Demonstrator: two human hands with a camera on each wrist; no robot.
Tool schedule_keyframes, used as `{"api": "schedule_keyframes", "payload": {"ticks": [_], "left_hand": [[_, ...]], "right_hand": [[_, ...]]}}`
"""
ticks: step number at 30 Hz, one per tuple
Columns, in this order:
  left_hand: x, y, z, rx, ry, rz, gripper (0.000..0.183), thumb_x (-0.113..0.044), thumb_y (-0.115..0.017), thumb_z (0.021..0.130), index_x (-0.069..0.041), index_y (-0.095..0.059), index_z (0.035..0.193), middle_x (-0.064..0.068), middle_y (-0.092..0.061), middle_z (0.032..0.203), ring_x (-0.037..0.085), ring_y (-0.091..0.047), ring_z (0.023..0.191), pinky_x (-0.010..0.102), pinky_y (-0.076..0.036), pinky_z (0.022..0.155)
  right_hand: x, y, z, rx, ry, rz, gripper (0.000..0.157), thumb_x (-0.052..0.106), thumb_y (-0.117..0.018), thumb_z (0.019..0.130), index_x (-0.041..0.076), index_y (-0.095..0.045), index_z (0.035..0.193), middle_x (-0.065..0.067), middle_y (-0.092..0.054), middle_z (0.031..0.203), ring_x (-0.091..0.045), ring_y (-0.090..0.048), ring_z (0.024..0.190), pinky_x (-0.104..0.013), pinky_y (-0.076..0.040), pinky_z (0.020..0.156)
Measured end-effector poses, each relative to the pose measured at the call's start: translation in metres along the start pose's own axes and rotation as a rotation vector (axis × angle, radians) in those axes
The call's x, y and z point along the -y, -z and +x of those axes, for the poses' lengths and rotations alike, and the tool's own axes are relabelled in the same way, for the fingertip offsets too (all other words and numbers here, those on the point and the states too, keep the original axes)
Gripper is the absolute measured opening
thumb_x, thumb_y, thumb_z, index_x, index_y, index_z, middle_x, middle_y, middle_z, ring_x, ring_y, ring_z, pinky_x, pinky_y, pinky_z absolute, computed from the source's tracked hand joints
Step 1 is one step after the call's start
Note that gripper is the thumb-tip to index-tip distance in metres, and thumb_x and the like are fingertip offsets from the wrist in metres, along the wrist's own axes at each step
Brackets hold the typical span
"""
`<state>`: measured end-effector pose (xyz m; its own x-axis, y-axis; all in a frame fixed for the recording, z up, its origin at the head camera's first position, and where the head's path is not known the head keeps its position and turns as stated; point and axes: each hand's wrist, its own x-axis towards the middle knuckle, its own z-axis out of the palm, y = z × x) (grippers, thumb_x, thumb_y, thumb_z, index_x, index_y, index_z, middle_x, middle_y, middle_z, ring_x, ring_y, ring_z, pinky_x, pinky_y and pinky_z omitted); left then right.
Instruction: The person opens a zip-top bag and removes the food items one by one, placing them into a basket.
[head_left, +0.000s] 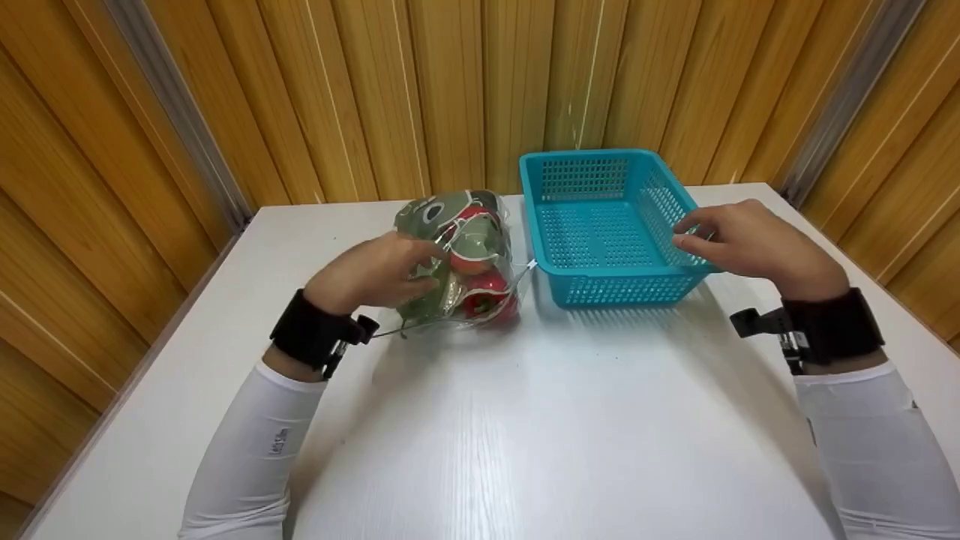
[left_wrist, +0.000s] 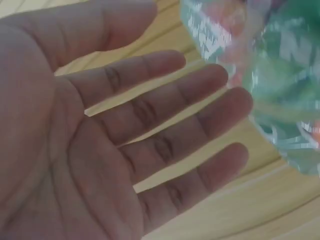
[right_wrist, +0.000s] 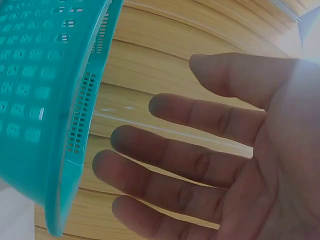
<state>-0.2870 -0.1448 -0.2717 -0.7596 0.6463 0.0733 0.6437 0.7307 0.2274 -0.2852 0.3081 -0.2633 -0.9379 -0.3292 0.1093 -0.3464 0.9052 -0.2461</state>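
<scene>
A clear drawstring bag [head_left: 478, 247] with green print lies on the table, several vegetables inside it, among them a red bell pepper [head_left: 484, 294]. My left hand [head_left: 379, 271] hovers at the bag's left side; its fingers are spread and relaxed in the left wrist view, fingertips right by the plastic [left_wrist: 285, 90]. To the right of the bag stands a turquoise plastic basket [head_left: 615, 271] with perforated walls and nothing in it. My right hand [head_left: 757, 244] is beside the basket's right rim, fingers loosely extended and holding nothing; the right wrist view shows a gap between fingertips and rim [right_wrist: 75, 125].
The white table [head_left: 480, 435] runs back to a wood-grain panel wall [head_left: 450, 97]. Similar panels stand at the left and right sides. A white cord end [head_left: 532, 264] of the bag reaches toward the basket's front left corner. Both wrists carry black camera straps [head_left: 836, 328].
</scene>
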Motion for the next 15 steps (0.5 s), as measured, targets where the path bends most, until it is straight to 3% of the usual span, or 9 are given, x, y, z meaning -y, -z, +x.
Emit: {"api": "schedule_keyframes", "payload": {"ticks": [3, 6, 10, 15], "left_hand": [[-0.012, -0.015, 0.008, -0.016, -0.044, 0.011, 0.030, -0.013, -0.072, 0.090, -0.013, -0.071, 0.120, 0.004, -0.071, 0.112, 0.019, -0.062, 0.088, 0.035, -0.059, 0.080], [-0.021, -0.033, 0.016, -0.037, -0.078, 0.054, 0.027, -0.022, -0.078, 0.087, -0.013, -0.072, 0.112, 0.001, -0.070, 0.105, 0.015, -0.061, 0.086, 0.030, -0.059, 0.079], [-0.026, -0.055, 0.026, -0.073, -0.081, 0.136, 0.048, -0.037, -0.087, 0.076, -0.012, -0.064, 0.111, 0.003, -0.067, 0.108, 0.017, -0.063, 0.093, 0.033, -0.058, 0.086], [-0.025, -0.074, 0.031, -0.098, -0.068, 0.195, 0.073, -0.037, -0.093, 0.067, -0.011, -0.052, 0.121, 0.009, -0.058, 0.121, 0.023, -0.060, 0.107, 0.040, -0.053, 0.100]], "right_hand": [[0.009, -0.003, -0.001, 0.006, 0.025, 0.011, 0.036, 0.029, -0.059, 0.100, 0.002, -0.068, 0.122, -0.024, -0.072, 0.106, -0.034, -0.070, 0.090, -0.048, -0.059, 0.073], [0.019, -0.005, -0.002, 0.021, 0.049, 0.038, 0.035, 0.029, -0.060, 0.100, 0.004, -0.069, 0.122, -0.021, -0.073, 0.106, -0.032, -0.070, 0.091, -0.046, -0.059, 0.073], [0.031, -0.009, -0.003, 0.059, 0.100, 0.065, 0.035, 0.031, -0.061, 0.099, 0.006, -0.069, 0.122, -0.016, -0.074, 0.104, -0.028, -0.071, 0.090, -0.044, -0.059, 0.073], [0.037, -0.012, -0.003, 0.075, 0.156, 0.052, 0.034, 0.032, -0.061, 0.099, 0.006, -0.070, 0.121, -0.012, -0.075, 0.100, -0.024, -0.069, 0.087, -0.041, -0.059, 0.072]]}}
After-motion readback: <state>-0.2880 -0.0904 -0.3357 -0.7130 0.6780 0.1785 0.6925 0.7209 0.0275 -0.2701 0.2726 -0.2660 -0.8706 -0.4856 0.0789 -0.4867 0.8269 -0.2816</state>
